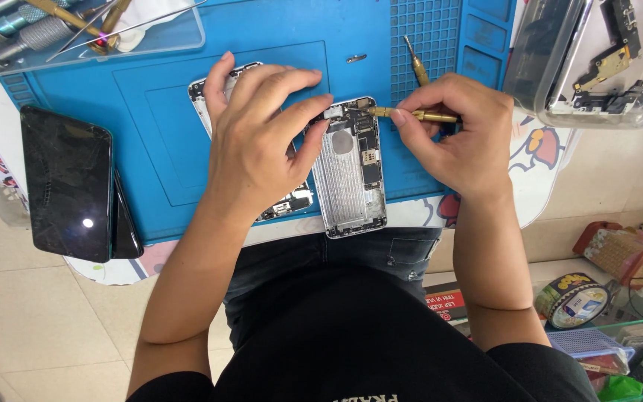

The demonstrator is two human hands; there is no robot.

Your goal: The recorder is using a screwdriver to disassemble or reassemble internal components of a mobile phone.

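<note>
Right hand [455, 134] pinches a brass-handled screwdriver [414, 115], tip laid sideways onto the top end of the opened phone housing [350, 167], near its upper corner. Left hand [258, 141] lies spread flat, fingers steadying the housing's left edge and covering a second opened phone [213, 100] beneath; it grips nothing. Both phones lie on the blue repair mat [150, 149]. Step in hand looks like working a small screw or part at the housing top. Next move likely calls for keeping the tip seated, light pressure, housing held firm. Dark phones [72, 182] sit stacked at mat's left; spare driver [414, 63] above; clear parts tray [597, 67] right.
</note>
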